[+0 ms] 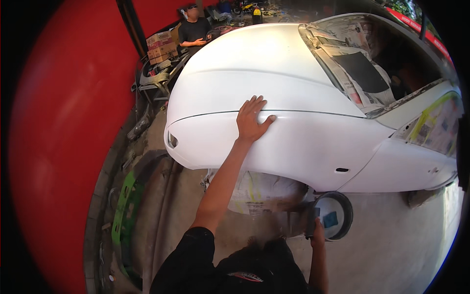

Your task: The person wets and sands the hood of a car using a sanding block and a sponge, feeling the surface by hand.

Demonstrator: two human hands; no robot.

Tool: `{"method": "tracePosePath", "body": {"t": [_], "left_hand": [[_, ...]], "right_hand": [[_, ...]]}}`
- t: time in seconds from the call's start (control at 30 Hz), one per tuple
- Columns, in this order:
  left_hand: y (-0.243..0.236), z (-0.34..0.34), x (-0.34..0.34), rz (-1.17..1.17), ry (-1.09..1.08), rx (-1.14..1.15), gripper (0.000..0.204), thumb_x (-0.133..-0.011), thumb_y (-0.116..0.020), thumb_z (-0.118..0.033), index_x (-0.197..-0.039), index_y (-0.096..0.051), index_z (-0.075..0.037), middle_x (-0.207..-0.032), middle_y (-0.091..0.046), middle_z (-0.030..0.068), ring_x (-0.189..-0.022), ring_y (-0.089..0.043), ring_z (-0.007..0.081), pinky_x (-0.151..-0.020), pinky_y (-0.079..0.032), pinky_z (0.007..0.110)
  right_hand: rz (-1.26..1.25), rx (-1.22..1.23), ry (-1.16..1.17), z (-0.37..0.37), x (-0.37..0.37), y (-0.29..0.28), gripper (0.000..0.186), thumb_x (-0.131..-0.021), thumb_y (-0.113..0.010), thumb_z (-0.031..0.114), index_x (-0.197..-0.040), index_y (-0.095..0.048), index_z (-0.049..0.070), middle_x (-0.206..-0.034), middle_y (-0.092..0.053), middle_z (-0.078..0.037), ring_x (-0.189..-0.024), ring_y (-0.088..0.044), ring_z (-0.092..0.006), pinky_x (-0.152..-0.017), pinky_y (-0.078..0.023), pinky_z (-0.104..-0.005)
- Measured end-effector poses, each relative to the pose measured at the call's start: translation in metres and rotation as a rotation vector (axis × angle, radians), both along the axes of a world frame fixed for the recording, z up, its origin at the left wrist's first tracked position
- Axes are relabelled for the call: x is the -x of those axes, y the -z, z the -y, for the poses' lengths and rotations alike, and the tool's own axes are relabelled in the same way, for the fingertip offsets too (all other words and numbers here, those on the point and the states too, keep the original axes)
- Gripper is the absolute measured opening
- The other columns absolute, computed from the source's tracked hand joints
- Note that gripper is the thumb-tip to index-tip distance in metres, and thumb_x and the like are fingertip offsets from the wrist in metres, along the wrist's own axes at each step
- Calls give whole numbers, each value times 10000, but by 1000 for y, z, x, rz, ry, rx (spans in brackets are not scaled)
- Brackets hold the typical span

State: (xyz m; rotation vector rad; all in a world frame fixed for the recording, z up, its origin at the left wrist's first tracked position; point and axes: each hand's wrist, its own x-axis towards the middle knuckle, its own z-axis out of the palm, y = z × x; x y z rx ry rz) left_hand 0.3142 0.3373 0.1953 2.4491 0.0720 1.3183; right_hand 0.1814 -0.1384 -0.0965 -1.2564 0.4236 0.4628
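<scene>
My left hand [252, 121] lies flat, fingers spread, across the seam between the hood [259, 54] and the front fender [303, 142] of a matte white car body. Lower right, my right hand [318, 232] is closed on a dark block [312, 219], partly hidden and slightly blurred. This hand is beside a round black bucket [348, 208] on the floor. Inside the bucket is cloudy liquid with a dark teal piece [330, 219] in it. The wheel under the fender is wrapped in a printed cover [267, 193].
Newspaper [350, 36] masks the windshield opening, and taped covering [435, 125] fills the side window. A red wall [63, 147] stands at left, with a green-and-black bumper-like part [125, 210] on the floor. Cardboard boxes [161, 46] and a person in dark clothing [194, 29] are beyond the hood.
</scene>
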Motion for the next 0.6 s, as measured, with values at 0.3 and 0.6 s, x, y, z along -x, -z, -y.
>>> {"method": "tracePosePath", "body": {"t": [0.3, 0.6], "left_hand": [[-42, -138, -98, -515, -186, -116, 892, -1040, -345, -784, -1703, -376, -189, -1763, -312, 203, -1648, -217, 417, -1335, -162, 532], [-42, -252, -118, -642, -45, 92, 733, -1146, -403, -538, -1680, -373, -36, -1755, -335, 183, -1651, -246, 289, -1347, -179, 405]], "right_hand": [[-232, 16, 29, 93, -87, 20, 690, -1089, -546, 617, -1396, -611, 2, -1032, -771, -187, -720, -743, -266, -577, -589, -409], [10, 610, -104, 66, -133, 152, 451, -1073, -626, 377, -1293, -693, -11, -1034, -712, -81, -945, -662, -168, -839, -546, -350]]}}
